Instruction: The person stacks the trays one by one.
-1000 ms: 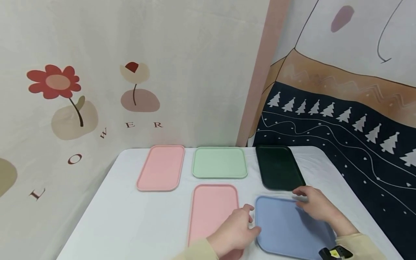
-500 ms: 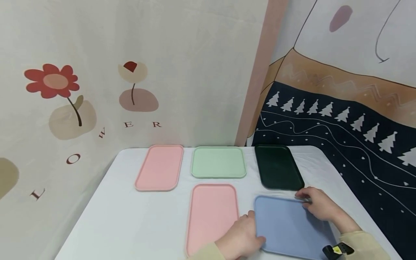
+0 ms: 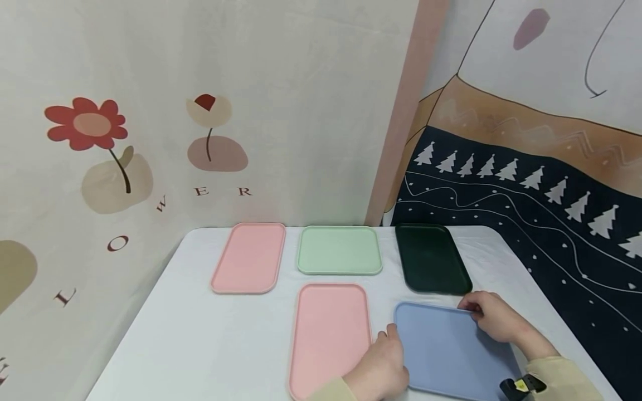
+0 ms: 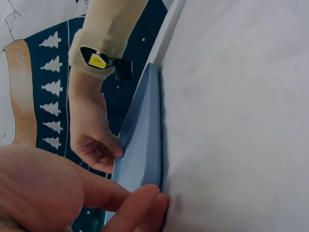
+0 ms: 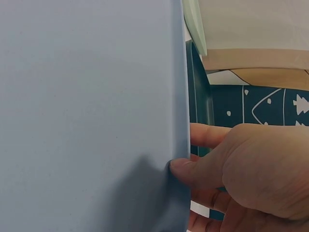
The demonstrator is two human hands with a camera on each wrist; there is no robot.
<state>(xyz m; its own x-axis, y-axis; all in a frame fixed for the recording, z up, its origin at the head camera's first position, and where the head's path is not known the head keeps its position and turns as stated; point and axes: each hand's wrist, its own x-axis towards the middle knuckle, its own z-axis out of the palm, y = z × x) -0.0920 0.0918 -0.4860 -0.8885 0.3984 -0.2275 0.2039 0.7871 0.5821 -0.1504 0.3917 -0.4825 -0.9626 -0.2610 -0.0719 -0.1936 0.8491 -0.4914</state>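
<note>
A blue rectangular tray [image 3: 451, 351] lies at the front right of the white table. My right hand [image 3: 496, 318] grips its far edge; in the right wrist view the thumb [image 5: 183, 169] presses inside the rim while the fingers go behind it. At the tray's left side, my left hand [image 3: 381, 365] holds the edge, and the left wrist view shows thumb and fingertips [image 4: 149, 195] closed at the rim. Just left of that hand is a pink tray [image 3: 331, 334], its lower right part covered by the hand.
Along the back of the table [image 3: 185, 334] lie another pink tray [image 3: 249, 259], a light green tray [image 3: 339, 250] and a dark green tray [image 3: 432, 259]. The dark green one is close behind my right hand. Printed cloth [image 3: 301, 111] hangs behind the table.
My left hand has come down and closed on the blue tray's left edge. My right hand has shifted slightly right and taken hold of the far edge. The trays stay about where they were.
</note>
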